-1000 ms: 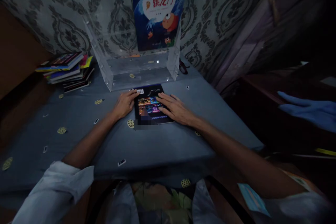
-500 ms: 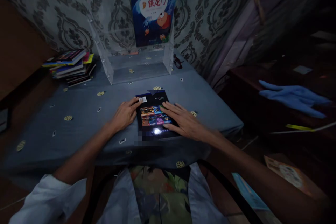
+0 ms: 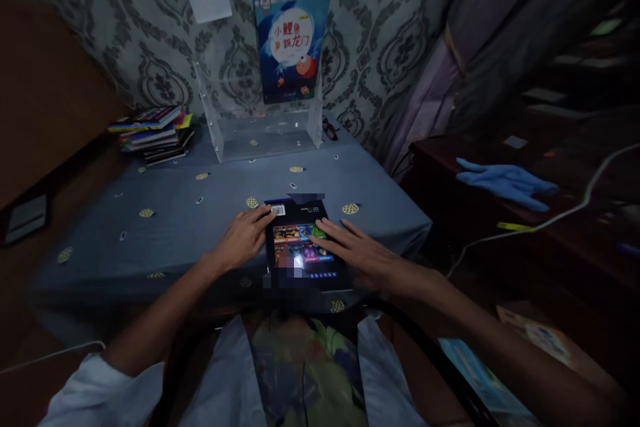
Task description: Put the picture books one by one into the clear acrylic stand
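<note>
A dark book (image 3: 289, 216) lies by the near edge of the table, its back cover up, showing a barcode label and rows of small colourful pictures. My left hand (image 3: 243, 235) rests along the book's left side, its fingertips by the barcode. Flat across the right side lies my right hand (image 3: 355, 250), fingers stretched and spread on the cover. Neither hand grips the book. A blurred, pixelated patch hides part of the lower cover.
A clear acrylic stand (image 3: 216, 137) at the back holds a blue picture book (image 3: 295, 77). Stacked books (image 3: 155, 137) sit at the back left, glasses (image 3: 330, 129) beside the stand. Right of the table are a blue glove (image 3: 505, 181) and a white cable (image 3: 565, 210).
The book has slid a little towards me on the cloth, with both hands moving along on it. My head view has tilted up and turned slightly right.
</note>
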Motion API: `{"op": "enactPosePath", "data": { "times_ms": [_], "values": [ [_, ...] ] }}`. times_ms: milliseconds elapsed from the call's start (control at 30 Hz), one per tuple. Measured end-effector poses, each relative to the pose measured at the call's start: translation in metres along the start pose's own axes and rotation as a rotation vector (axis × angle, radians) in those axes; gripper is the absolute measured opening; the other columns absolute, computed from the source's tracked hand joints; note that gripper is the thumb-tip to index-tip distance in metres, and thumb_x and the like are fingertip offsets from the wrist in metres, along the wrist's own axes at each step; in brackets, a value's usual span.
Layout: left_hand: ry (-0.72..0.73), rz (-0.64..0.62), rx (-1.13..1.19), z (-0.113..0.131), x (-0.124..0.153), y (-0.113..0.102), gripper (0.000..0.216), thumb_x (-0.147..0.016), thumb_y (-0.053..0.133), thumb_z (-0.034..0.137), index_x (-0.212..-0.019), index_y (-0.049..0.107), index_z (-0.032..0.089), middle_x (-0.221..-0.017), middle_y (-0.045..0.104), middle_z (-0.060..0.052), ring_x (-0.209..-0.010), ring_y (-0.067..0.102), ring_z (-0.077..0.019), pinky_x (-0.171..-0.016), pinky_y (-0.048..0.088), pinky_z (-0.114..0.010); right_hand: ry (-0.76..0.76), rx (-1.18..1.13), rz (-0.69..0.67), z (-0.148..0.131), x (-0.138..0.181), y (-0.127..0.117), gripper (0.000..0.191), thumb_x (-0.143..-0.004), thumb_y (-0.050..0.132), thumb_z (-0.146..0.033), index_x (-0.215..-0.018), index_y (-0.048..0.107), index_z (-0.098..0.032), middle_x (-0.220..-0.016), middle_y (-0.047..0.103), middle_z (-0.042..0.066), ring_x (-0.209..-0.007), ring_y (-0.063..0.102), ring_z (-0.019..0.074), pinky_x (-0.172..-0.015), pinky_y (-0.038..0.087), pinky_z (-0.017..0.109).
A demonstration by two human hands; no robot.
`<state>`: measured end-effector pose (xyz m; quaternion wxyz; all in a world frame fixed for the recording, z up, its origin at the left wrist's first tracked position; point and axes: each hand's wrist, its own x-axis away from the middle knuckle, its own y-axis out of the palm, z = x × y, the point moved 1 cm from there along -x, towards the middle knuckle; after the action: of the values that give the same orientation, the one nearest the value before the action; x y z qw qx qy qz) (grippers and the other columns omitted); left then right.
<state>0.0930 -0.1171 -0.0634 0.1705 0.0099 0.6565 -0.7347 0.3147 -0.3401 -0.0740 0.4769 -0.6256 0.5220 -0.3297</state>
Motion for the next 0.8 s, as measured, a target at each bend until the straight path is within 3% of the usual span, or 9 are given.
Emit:
{"op": "enactPosePath", "data": {
  "times_ms": [100,200,300,367,433,533,667,800],
  "values": [
    [-0.007,-0.024,0.029,0.001,0.002,-0.002,0.049,-0.095,0.045,0.015,-0.143,0.053,0.017,-0.15,0.052,-0.015,-0.14,0.049,-0.0278,-0.111,0.045,-0.049,-0.002,-0.016,0.067,0.001,0.0,-0.001,0.071,-0.095,0.054,-0.013,-0.158,0.029,-0.033,-0.165,0.03,0.008,-0.154,0.023,0.0232,-0.123,0.021,0.058],
    [0.001,-0.062,0.083,-0.004,0.004,-0.006,0.052,-0.094,0.047,0.016,-0.146,0.05,0.019,-0.154,0.048,-0.015,-0.141,0.047,-0.0284,-0.114,0.042,-0.051,-0.009,-0.089,0.129,0.005,-0.006,-0.012,0.048,-0.101,0.049,-0.023,-0.147,0.049,-0.035,-0.155,0.049,0.007,-0.145,0.042,0.023,-0.119,0.033,0.056],
    [0.004,-0.1,0.207,-0.011,-0.001,-0.017,0.057,-0.092,0.05,0.017,-0.149,0.046,0.022,-0.157,0.045,-0.012,-0.144,0.043,-0.0266,-0.118,0.037,-0.05,-0.035,-0.25,0.257,0.009,-0.022,-0.031,0.036,-0.102,0.048,-0.038,-0.132,0.065,-0.03,-0.134,0.068,0.01,-0.124,0.063,0.0258,-0.105,0.05,0.049],
    [-0.021,-0.097,0.356,-0.016,-0.01,-0.026,0.053,-0.094,0.049,0.019,-0.147,0.049,0.024,-0.153,0.05,-0.009,-0.142,0.046,-0.0244,-0.119,0.037,-0.047,0.012,-0.36,0.386,0.013,-0.038,-0.046,0.039,-0.1,0.048,-0.05,-0.116,0.073,-0.026,-0.11,0.076,0.011,-0.1,0.072,0.0264,-0.088,0.058,0.043],
    [-0.082,-0.055,0.543,-0.02,-0.025,-0.033,0.042,-0.098,0.044,0.025,-0.138,0.057,0.024,-0.14,0.062,-0.007,-0.132,0.055,-0.0239,-0.115,0.042,-0.044,0.158,-0.427,0.511,0.02,-0.059,-0.059,0.044,-0.096,0.051,-0.059,-0.09,0.076,-0.024,-0.08,0.074,0.007,-0.073,0.07,0.0232,-0.067,0.057,0.035],
    [-0.215,0.039,0.823,-0.027,-0.055,-0.031,0.036,-0.101,0.041,0.037,-0.125,0.063,0.021,-0.118,0.069,-0.007,-0.11,0.064,-0.0242,-0.098,0.053,-0.04,0.365,-0.488,0.661,0.037,-0.095,-0.069,0.053,-0.09,0.053,-0.067,-0.062,0.062,-0.023,-0.055,0.058,0.0,-0.052,0.057,0.0178,-0.05,0.047,0.029],
    [-0.422,0.082,1.124,-0.039,-0.088,-0.009,0.038,-0.094,0.052,0.043,-0.122,0.06,0.018,-0.1,0.064,-0.004,-0.068,0.061,-0.0134,-0.064,0.056,-0.027,0.409,-0.556,0.76,0.061,-0.136,-0.07,0.045,-0.091,0.053,-0.064,-0.08,0.064,-0.022,-0.071,0.066,0.001,-0.065,0.061,0.0198,-0.059,0.05,0.03],
    [-0.553,-0.001,1.28,-0.05,-0.101,0.004,0.04,-0.088,0.059,0.043,-0.119,0.057,0.018,-0.089,0.057,0.001,-0.048,0.05,-0.0064,-0.044,0.046,-0.021,0.445,-0.623,0.691,0.083,-0.157,-0.065,0.042,-0.092,0.052,-0.06,-0.096,0.067,-0.02,-0.087,0.072,0.003,-0.081,0.068,0.0235,-0.07,0.055,0.034]
  ]
}}
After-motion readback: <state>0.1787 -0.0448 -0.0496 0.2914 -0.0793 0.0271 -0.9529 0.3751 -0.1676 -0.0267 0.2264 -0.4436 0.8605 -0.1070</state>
